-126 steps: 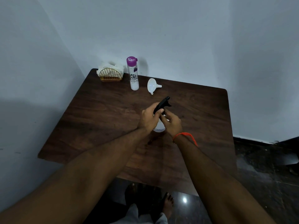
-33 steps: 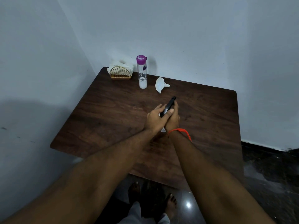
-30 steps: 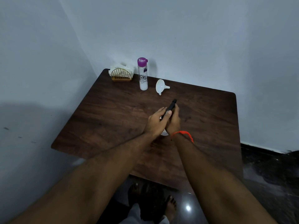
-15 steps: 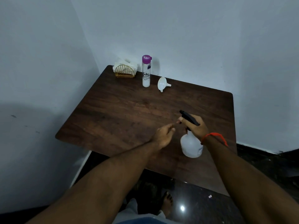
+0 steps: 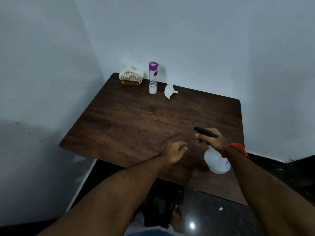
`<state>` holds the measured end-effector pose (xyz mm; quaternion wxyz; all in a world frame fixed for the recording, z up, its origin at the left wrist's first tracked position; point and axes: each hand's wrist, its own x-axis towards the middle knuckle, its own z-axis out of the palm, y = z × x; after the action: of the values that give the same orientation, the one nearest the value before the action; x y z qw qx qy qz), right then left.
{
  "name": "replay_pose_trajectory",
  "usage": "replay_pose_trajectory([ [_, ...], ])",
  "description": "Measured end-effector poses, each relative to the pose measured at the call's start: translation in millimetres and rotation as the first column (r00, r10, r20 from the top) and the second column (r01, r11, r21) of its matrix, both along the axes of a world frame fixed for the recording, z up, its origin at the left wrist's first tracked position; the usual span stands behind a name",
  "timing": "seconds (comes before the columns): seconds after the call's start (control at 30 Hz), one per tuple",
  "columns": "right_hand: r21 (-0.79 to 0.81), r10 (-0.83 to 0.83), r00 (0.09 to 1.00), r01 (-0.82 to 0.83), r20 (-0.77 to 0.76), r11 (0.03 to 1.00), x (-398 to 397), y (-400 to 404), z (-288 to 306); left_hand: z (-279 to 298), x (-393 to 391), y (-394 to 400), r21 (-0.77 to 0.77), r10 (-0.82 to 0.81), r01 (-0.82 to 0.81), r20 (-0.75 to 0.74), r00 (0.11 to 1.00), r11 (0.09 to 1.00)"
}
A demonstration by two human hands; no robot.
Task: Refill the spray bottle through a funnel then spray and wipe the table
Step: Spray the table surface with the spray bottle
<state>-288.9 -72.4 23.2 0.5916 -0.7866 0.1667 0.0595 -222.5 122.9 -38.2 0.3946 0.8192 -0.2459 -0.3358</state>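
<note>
Right hand [image 5: 214, 139] holds the spray bottle [image 5: 216, 160] by its black trigger head [image 5: 205, 132], grip clamped around the neck, index finger forward near the trigger; white body hangs tilted over the near right part of the counter [image 5: 136, 120], nozzle pointing left and away across the wood. Left hand [image 5: 175, 150] hovers just above the counter beside it, fingers loosely curled, holding nothing. Funnel [image 5: 169, 91] lies on its side at the far edge, next to the upright clear bottle with purple cap [image 5: 152, 78]; a gold wire holder with white tissues [image 5: 130, 77] sits in the far left corner. Judged step: spraying the surface. To do it well, aim the nozzle down toward mid-counter, not at the wall, and keep the bottle near enough upright that the pickup tube stays in liquid. Short squeezes, spread across the wood. Left hand is free to fetch a tissue for the wipe. Liquid level in the bottle cannot be read here.
</note>
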Motion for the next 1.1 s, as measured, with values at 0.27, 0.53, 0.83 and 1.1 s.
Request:
replay_pose_trajectory([
  [0.27,0.068,0.035,0.999,-0.034,-0.011,0.997,-13,-5,8,2,5,-3,0.079,-0.068,0.066,0.023,0.997,0.995],
  [0.53,0.016,0.070,0.996,-0.070,-0.051,0.997,-15,-9,5,-3,-5,-3,0.144,-0.185,0.182,0.008,0.983,0.973],
  [0.83,-0.136,-0.270,0.962,0.263,-0.035,0.955,-13,-15,-4,-2,-2,2,0.152,-0.176,0.177,-0.020,0.984,0.973],
  [1.1,-0.231,-0.470,0.882,0.450,-0.038,0.863,-19,-34,-14,-3,1,4,0.149,-0.183,0.178,0.019,0.983,0.973],
])
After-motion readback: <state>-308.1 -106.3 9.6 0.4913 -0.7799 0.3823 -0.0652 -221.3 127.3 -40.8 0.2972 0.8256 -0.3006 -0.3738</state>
